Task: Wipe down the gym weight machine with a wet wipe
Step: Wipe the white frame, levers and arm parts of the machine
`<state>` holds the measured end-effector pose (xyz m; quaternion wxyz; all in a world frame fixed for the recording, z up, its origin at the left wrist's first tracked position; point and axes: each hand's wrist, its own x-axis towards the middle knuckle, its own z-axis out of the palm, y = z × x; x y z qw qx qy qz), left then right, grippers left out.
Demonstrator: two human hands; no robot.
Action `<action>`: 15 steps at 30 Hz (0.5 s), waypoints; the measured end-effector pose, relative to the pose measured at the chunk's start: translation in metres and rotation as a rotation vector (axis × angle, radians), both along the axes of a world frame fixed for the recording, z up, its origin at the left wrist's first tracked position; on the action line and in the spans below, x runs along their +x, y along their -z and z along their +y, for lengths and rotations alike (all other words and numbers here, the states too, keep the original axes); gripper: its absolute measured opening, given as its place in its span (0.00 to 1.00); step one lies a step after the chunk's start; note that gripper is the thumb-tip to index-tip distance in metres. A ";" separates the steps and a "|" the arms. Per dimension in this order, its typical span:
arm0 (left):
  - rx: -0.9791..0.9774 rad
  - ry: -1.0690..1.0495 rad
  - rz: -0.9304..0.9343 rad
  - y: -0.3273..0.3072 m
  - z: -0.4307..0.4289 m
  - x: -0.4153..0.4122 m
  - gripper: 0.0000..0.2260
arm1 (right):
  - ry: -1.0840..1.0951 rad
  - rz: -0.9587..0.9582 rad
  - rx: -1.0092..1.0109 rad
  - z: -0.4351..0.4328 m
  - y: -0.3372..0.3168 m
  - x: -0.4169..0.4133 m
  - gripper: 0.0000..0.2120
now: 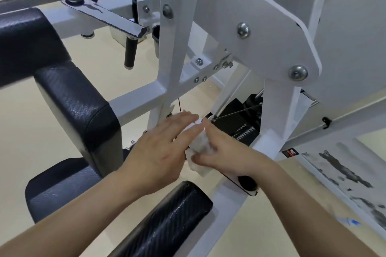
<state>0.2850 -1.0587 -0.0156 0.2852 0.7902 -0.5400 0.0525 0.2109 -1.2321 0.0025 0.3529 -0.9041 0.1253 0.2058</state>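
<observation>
glossy white metal frame (261, 26), crumpled cloth wipe (200, 143)

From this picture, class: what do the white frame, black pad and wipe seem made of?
The white frame: likely steel, gloss-painted; hard edges, metal bolts. The black pad: probably vinyl or leather over foam; grained sheen, rounded corners. The wipe: thin nonwoven fabric or paper, matte, crumpled.

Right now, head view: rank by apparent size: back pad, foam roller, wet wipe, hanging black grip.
1. back pad
2. foam roller, nearer camera, so unsure
3. wet wipe, partly covered
4. hanging black grip
</observation>
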 end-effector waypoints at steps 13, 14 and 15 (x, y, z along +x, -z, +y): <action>0.322 0.318 -0.496 0.023 -0.053 0.019 0.17 | 0.374 -0.239 -0.312 -0.005 -0.003 -0.046 0.16; 0.295 0.290 -0.518 0.022 -0.050 0.026 0.15 | 0.316 -0.230 -0.441 0.003 0.003 -0.047 0.15; 0.268 0.247 -0.549 0.021 -0.047 0.034 0.14 | 0.269 -0.235 -0.560 0.008 0.007 -0.048 0.15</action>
